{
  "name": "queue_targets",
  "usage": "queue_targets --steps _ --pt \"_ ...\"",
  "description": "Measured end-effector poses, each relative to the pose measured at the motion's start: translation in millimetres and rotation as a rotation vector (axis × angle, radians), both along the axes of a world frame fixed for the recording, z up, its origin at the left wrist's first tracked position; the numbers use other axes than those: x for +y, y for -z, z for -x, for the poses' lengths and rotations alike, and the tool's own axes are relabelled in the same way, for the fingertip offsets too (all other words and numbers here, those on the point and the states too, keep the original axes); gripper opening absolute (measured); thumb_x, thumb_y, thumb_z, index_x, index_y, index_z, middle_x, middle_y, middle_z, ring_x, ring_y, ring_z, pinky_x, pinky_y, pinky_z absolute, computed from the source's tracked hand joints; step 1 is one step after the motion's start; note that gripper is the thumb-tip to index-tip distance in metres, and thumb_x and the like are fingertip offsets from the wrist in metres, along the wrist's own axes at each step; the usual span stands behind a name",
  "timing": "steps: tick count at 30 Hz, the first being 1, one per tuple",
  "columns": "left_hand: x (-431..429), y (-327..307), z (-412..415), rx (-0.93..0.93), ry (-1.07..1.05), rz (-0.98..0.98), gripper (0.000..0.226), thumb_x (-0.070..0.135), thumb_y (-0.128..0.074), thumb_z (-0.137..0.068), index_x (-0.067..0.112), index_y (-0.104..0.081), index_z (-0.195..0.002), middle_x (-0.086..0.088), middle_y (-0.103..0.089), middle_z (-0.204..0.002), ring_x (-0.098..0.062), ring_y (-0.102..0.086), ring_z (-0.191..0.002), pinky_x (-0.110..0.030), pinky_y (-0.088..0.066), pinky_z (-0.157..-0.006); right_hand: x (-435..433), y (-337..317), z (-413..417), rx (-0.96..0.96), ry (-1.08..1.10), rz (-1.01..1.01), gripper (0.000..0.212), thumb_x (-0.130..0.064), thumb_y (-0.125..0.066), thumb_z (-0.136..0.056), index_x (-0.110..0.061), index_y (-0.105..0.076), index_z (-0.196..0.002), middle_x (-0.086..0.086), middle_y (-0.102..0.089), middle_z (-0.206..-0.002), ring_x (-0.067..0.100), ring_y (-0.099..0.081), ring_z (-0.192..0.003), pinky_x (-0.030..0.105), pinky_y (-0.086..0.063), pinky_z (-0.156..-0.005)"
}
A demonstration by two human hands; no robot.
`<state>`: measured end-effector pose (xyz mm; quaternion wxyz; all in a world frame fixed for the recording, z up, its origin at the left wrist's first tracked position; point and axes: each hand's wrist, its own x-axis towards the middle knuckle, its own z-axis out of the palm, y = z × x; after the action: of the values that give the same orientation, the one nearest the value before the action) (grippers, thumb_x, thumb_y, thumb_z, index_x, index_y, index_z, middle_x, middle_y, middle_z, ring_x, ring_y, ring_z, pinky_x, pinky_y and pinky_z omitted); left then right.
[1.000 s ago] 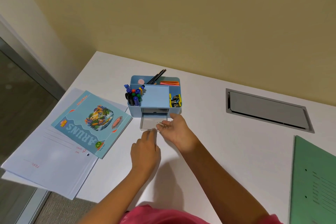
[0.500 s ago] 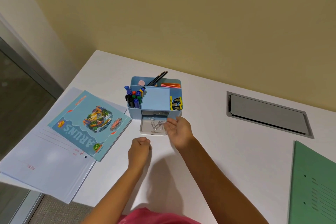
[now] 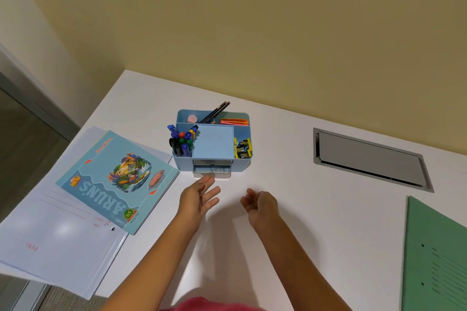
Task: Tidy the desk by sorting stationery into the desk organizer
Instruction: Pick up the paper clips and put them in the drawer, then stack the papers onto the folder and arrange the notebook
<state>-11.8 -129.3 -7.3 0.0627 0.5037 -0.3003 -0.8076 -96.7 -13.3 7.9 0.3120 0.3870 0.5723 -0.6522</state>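
A: Where's your left hand (image 3: 199, 197)?

B: Flat and spread, holding nothing, fingertips at the front of the clear drawer (image 3: 212, 170) of the blue organizer (image 3: 213, 144), placed to push it in, I'd judge.

A: And your right hand (image 3: 259, 203)?

B: Loosely curled, empty, hovering over the table (image 3: 290, 159), clear of the drawer.
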Motion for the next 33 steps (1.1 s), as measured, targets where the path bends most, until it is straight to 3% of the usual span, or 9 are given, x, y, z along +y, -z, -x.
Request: queue_targets --steps 7,12,14,19,21,23,26,30,33 --pt "-7.1 -3.1 17.5 0.001 -0.015 0.022 0.039 0.013 -0.037 -0.101 0.01 -0.047 -0.138 -0.006 -0.055 -0.137 -0.031 -0.061 -0.113 -0.046 -0.051 -0.094 15.1 6.3 16.4 0.023 0.043 0.019 0.029 0.006 -0.032 -0.093 0.002 -0.054 -0.074 0.014 -0.051 -0.079 0.022 -0.048 -0.067 0.039 -0.049 -0.09" --pt "-1.5 -2.5 13.6 -0.066 -0.052 0.159 0.035 0.022 -0.041 -0.1 0.014 -0.047 -0.134 -0.007 -0.057 -0.12 -0.03 -0.062 -0.106 -0.045 -0.053 -0.09 15.6 3.6 27.2 0.092 -0.078 -0.047 0.022 0.002 -0.042 -0.091 0.002 -0.057 -0.075 0.012 -0.05 -0.071 0.02 -0.049 -0.06 0.03 -0.047 -0.068" --pt "-6.2 -5.9 9.6 -0.169 -0.143 0.325 0.035 0.024 -0.04 -0.1 0.013 -0.047 -0.132 -0.006 -0.06 -0.105 -0.027 -0.06 -0.099 -0.043 -0.051 -0.089 10.6 -1.8 34.1 0.181 -0.183 -0.129 0.014 -0.002 -0.052 -0.087 0.002 -0.061 -0.077 0.011 -0.055 -0.068 0.02 -0.053 -0.058 0.032 -0.047 -0.072" --pt "-39.4 -21.4 9.6 -0.335 -0.16 0.722 0.039 0.025 -0.036 -0.1 0.016 -0.05 -0.135 -0.008 -0.055 -0.134 -0.029 -0.05 -0.122 -0.046 -0.04 -0.105 -12.9 -24.5 53.2 0.611 -0.436 -0.283 0.019 -0.014 -0.054 -0.091 -0.007 -0.068 -0.103 0.01 -0.069 -0.093 0.022 -0.065 -0.081 0.035 -0.056 -0.08" --pt "-51.0 -24.2 13.5 -0.357 -0.1 0.798 0.038 0.018 -0.035 -0.098 0.014 -0.056 -0.129 -0.011 -0.06 -0.129 -0.031 -0.053 -0.114 -0.045 -0.045 -0.097 -26.0 -32.3 62.6 0.749 -0.58 -0.368 0.021 -0.015 -0.051 -0.094 -0.009 -0.066 -0.107 0.008 -0.069 -0.102 0.023 -0.064 -0.093 0.035 -0.056 -0.082" --pt "-59.6 -22.3 17.6 -0.361 -0.071 0.848 0.036 0.012 -0.034 -0.096 0.011 -0.062 -0.12 -0.013 -0.064 -0.118 -0.029 -0.055 -0.099 -0.04 -0.047 -0.079 -39.8 -34.5 72.7 0.831 -0.67 -0.427 0.019 -0.015 -0.052 -0.094 -0.008 -0.064 -0.107 0.007 -0.068 -0.103 0.02 -0.063 -0.095 0.029 -0.055 -0.074" --pt "-70.8 -19.0 18.4 -0.328 -0.075 0.865 0.035 0.011 -0.036 -0.095 0.014 -0.067 -0.109 -0.011 -0.068 -0.108 -0.025 -0.056 -0.091 -0.034 -0.044 -0.065 -55.6 -33.2 86.4 0.864 -0.738 -0.528 0.016 -0.015 -0.053 -0.093 -0.008 -0.06 -0.105 0.007 -0.067 -0.097 0.02 -0.063 -0.09 0.022 -0.049 -0.063" --pt "-94.3 -15.6 13.6 -0.205 -0.043 0.73 0.026 0.022 -0.045 -0.096 0.018 -0.066 -0.082 -0.011 -0.069 -0.091 -0.027 -0.064 -0.088 -0.052 -0.055 -0.082 -65.4 -30.3 103.4 0.794 -0.846 -0.685 0.018 -0.021 -0.055 -0.091 -0.011 -0.053 -0.106 0.003 -0.06 -0.088 0.019 -0.062 -0.081 0.026 -0.049 -0.059" --pt "-117.9 -16.5 12.3 -0.138 0.035 0.562 0.025 0.03 -0.059 -0.09 0.011 -0.073 -0.08 -0.012 -0.075 -0.088 -0.021 -0.071 -0.08 -0.037 -0.059 -0.067 -67.8 -26.1 109.7 0.815 -0.909 -0.722 0.011 -0.019 -0.056 -0.088 -0.009 -0.059 -0.084 0.011 -0.065 -0.08 0.025 -0.065 -0.077 0.025 -0.045 -0.056"
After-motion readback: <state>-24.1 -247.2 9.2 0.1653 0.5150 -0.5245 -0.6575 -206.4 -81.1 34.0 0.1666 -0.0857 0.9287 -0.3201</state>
